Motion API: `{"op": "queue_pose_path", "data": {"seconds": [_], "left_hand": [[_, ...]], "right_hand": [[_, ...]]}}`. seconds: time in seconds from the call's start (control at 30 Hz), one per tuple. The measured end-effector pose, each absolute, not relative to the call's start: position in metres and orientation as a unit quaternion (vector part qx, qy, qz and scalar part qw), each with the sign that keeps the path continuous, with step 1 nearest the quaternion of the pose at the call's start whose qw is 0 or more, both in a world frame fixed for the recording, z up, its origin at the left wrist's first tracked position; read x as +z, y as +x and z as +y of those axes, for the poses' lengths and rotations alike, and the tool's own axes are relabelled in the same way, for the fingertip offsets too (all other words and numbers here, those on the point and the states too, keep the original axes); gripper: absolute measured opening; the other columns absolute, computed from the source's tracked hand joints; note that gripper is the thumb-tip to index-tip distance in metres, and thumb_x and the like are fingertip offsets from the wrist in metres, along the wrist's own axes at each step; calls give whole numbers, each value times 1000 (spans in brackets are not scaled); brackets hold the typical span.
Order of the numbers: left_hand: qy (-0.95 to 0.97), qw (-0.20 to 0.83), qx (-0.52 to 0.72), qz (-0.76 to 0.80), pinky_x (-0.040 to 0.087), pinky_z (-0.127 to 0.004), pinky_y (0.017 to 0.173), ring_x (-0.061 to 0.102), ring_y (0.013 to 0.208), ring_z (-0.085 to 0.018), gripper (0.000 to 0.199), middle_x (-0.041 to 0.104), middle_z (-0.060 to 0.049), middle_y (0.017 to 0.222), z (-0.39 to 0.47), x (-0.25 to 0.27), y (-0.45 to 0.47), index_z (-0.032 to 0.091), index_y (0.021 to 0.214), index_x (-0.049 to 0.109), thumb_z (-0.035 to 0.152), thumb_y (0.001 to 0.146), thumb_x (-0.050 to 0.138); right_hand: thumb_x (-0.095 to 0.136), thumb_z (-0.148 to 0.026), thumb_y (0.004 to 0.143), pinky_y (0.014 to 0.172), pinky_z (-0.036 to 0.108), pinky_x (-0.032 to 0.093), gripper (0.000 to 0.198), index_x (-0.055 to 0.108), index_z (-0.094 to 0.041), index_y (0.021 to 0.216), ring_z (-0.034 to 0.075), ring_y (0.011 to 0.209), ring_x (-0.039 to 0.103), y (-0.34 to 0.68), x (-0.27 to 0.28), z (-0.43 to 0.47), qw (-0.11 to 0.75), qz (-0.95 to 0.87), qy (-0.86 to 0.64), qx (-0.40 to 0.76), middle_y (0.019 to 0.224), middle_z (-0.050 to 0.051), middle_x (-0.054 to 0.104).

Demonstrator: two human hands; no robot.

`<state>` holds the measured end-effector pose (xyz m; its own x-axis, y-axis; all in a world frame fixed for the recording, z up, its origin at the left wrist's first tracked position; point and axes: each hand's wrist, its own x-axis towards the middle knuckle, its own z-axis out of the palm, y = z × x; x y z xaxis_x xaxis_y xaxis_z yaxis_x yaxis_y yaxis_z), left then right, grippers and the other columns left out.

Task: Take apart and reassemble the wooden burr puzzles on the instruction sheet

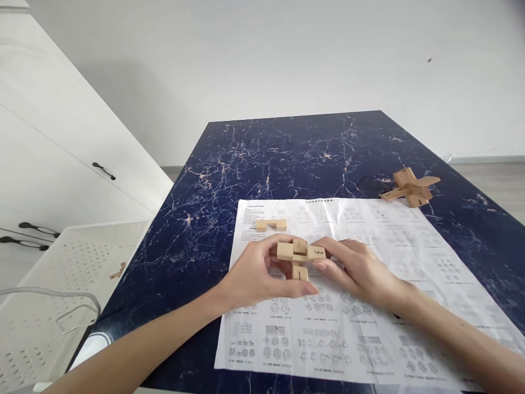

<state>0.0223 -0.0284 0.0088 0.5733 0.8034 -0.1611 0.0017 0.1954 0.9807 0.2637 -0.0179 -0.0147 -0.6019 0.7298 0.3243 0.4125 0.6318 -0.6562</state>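
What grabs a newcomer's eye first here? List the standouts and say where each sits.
Both hands, left hand and right hand, meet at the near middle over a printed sheet, gripping a cross of wooden blocks. The dark blue marbled table fills the middle of the view. A finished wooden puzzle sits at the far right past the sheet's corner, and a loose notched block lies on the sheet just beyond the left hand.

bright even daylight, soft shadows, sharp centre, wide-angle stretching at the edges
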Motion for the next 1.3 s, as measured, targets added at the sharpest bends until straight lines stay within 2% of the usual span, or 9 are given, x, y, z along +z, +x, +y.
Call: {"op": "queue_pose_path", "data": {"seconds": [0.2, 0.3, 0.43, 0.53, 0.77, 1.1, 1.17, 1.23, 1.3], "left_hand": [[561, 689, 279, 365, 60, -34, 85, 71, 89, -18, 45, 76, -4, 100, -23, 7, 21, 20, 116, 75, 37, 79, 94], [577, 669, 285, 372, 60, -34, 84, 72, 88, -18, 47, 77, -3, 99, -22, 6, 20, 21, 118, 74, 37, 79, 95], [576, 668, 308, 357, 63, -38, 92, 76, 96, -21, 60, 79, -5, 107, -25, 5, 21, 24, 128, 69, 30, 76, 97], [587, 656, 318, 351, 63, -40, 96, 77, 100, -23, 66, 79, -6, 110, -26, 5, 22, 25, 134, 65, 29, 76, 97], [618, 621, 316, 365, 63, -45, 100, 78, 105, -26, 75, 79, -6, 115, -27, 3, 21, 27, 141, 60, 33, 76, 97], [662, 573, 328, 355, 59, -48, 105, 78, 103, -26, 76, 78, -5, 113, -29, 3, 21, 28, 141, 59, 36, 76, 98], [666, 569, 333, 349, 59, -47, 104, 77, 105, -26, 66, 76, -6, 118, -29, 2, 20, 28, 141, 59, 40, 85, 91], [671, 561, 339, 346, 61, -43, 98, 76, 105, -25, 48, 74, -8, 121, -29, 1, 20, 26, 141, 59, 46, 100, 73], [682, 542, 345, 350, 61, -39, 90, 75, 99, -22, 39, 74, -8, 115, -28, 0, 20, 23, 138, 59, 49, 110, 55]], "right_hand": [[36, -51, 117, 51, 25, 43, 40, 59, -20, 105, 13, 53, 57, 264, -9, -21, 322, -873, -296, 215, 70, -1, 64], [36, -51, 117, 47, 24, 40, 42, 58, -21, 97, 12, 49, 52, 261, -7, -23, 325, -864, -310, 227, 64, -3, 58], [37, -50, 117, 43, 25, 32, 46, 50, -23, 82, 10, 43, 41, 259, -9, -22, 329, -852, -334, 234, 55, -7, 44], [38, -50, 116, 43, 25, 29, 47, 44, -24, 78, 9, 43, 38, 258, -9, -20, 329, -848, -334, 248, 54, -8, 40], [41, -51, 115, 44, 26, 27, 48, 43, -24, 76, 9, 43, 36, 258, -12, -19, 318, -830, -355, 289, 54, -8, 39], [44, -56, 112, 43, 27, 30, 54, 45, -24, 69, 9, 42, 39, 256, -7, -21, 309, -778, -397, 375, 52, -6, 46], [43, -57, 112, 44, 27, 30, 55, 45, -24, 67, 9, 42, 40, 255, -5, -21, 303, -774, -403, 383, 51, -5, 47], [42, -56, 112, 45, 28, 31, 56, 44, -24, 67, 10, 43, 40, 255, -4, -20, 295, -774, -408, 385, 51, -5, 48], [42, -56, 112, 46, 28, 31, 56, 44, -24, 67, 10, 43, 41, 254, -3, -19, 284, -775, -409, 389, 51, -5, 48]]}}
